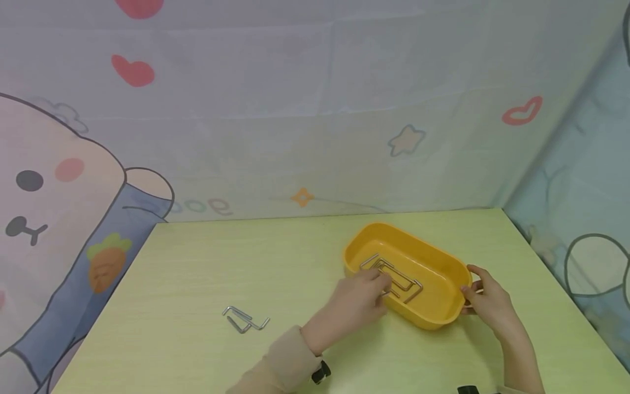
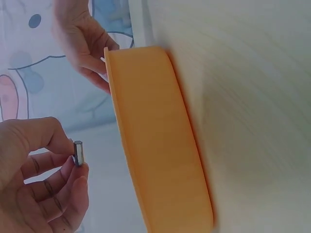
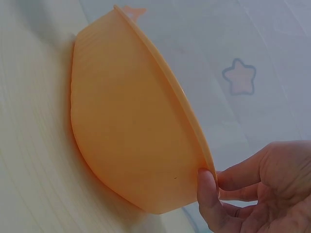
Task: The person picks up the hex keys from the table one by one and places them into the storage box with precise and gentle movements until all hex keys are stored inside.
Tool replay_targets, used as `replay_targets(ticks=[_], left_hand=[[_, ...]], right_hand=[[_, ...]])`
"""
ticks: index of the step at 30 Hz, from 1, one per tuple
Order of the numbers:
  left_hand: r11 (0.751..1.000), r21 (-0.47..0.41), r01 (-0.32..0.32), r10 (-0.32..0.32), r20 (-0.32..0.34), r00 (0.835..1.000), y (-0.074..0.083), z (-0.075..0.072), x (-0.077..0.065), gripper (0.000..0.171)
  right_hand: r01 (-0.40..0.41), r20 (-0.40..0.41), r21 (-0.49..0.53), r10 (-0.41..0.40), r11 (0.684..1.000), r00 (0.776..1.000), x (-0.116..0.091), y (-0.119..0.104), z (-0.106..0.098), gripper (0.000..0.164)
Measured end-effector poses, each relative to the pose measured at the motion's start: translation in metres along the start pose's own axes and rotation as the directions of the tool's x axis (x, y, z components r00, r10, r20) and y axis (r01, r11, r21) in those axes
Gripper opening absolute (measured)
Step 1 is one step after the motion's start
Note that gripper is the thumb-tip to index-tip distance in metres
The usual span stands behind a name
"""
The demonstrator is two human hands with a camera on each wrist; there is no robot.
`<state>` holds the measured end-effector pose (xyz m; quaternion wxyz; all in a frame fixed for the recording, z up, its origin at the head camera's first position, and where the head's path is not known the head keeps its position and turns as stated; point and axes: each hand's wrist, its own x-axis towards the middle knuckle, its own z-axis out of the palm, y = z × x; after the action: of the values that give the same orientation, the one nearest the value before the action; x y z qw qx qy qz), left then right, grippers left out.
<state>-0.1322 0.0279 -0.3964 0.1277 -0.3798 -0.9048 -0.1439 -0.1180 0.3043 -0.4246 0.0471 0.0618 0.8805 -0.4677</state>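
Note:
A yellow plastic bin (image 1: pixel 433 249) stands slantwise on the right half of the table. Several L-shaped hex keys (image 1: pixel 398 279) lie on its floor. My left hand (image 1: pixel 356 301) is at the bin's near left rim and pinches a hex key (image 2: pixel 78 153) between thumb and fingers; the key's six-sided end shows in the left wrist view, the rest is mostly hidden. At the bin's right end my right hand (image 1: pixel 489 303) grips the rim, with the thumb (image 3: pixel 207 187) on the outer wall.
On the table to the left, a small group of hex keys (image 1: pixel 244 320) lies partly crossed. A printed cloth (image 1: pixel 275 109) hangs behind the pale table (image 1: pixel 187 262), with another cloth (image 1: pixel 581 180) along the right side.

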Motion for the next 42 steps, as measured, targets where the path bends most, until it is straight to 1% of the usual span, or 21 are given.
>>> replay_targets(ticks=[2, 4, 6, 8, 10, 13, 15, 19, 24, 27, 33, 39, 42], left_hand=[[1.0, -0.012, -0.011, 0.011, -0.004, 1.0, 0.002, 0.003, 0.006, 0.023], [0.999, -0.024, -0.027, 0.027, -0.023, 0.999, 0.005, 0.005, 0.012, 0.022], [0.998, -0.049, -0.03, 0.029, -0.028, 0.999, 0.008, 0.008, 0.018, 0.021], [0.996, -0.09, 0.0, 0.0, -0.005, 1.0, 0.011, 0.009, 0.024, 0.02], [0.992, -0.116, 0.042, -0.039, 0.031, 0.999, 0.015, 0.01, 0.03, 0.019], [0.984, -0.139, 0.108, -0.095, 0.092, 0.991, 0.019, 0.014, 0.039, 0.018], [0.98, -0.146, 0.134, -0.118, 0.117, 0.986, 0.021, 0.018, 0.044, 0.017], [0.972, -0.165, 0.17, -0.148, 0.138, 0.979, 0.023, 0.026, 0.054, 0.015], [0.968, -0.174, 0.179, -0.149, 0.17, 0.974, 0.023, 0.037, 0.064, 0.013], [0.969, -0.162, 0.186, -0.151, 0.209, 0.966, 0.024, 0.043, 0.07, 0.012], [0.966, -0.122, 0.227, -0.183, 0.296, 0.938, 0.027, 0.054, 0.079, 0.011], [0.979, -0.034, 0.201, -0.178, 0.342, 0.923, 0.029, 0.067, 0.085, 0.012], [0.981, -0.004, 0.193, -0.178, 0.367, 0.913, 0.031, 0.071, 0.086, 0.012]], right_hand=[[-0.001, -0.001, 0.0, 0.001, 1.0, 1.0, 0.0, 0.0, 0.0, 0.057], [-0.001, -0.001, 0.001, 0.001, 1.0, 1.0, 0.0, 0.001, 0.0, 0.057], [-0.001, 0.0, 0.003, 0.001, 1.0, 1.0, 0.0, 0.001, 0.0, 0.057], [0.0, 0.001, 0.005, 0.0, 1.0, 1.0, 0.0, 0.001, 0.0, 0.056], [0.001, 0.0, 0.004, -0.001, 1.0, 1.0, 0.0, 0.001, 0.0, 0.056], [0.001, 0.002, 0.004, -0.001, 1.0, 1.0, 0.0, 0.001, 0.0, 0.056], [-0.001, 0.002, 0.003, 0.001, 1.0, 1.0, 0.0, 0.001, 0.0, 0.056], [-0.001, 0.001, 0.001, 0.001, 1.0, 1.0, 0.001, 0.001, 0.0, 0.057], [0.008, -0.001, 0.002, -0.008, 1.0, 1.0, 0.002, 0.002, -0.001, 0.057], [0.006, 0.0, 0.001, -0.006, 1.0, 1.0, 0.003, 0.003, -0.002, 0.057], [0.001, 0.001, 0.0, -0.001, 1.0, 1.0, 0.003, 0.002, -0.001, 0.057], [0.003, 0.001, 0.003, -0.003, 1.0, 1.0, 0.001, 0.001, -0.001, 0.056], [0.0, 0.001, 0.005, 0.0, 1.0, 1.0, 0.0, 0.001, 0.0, 0.056]])
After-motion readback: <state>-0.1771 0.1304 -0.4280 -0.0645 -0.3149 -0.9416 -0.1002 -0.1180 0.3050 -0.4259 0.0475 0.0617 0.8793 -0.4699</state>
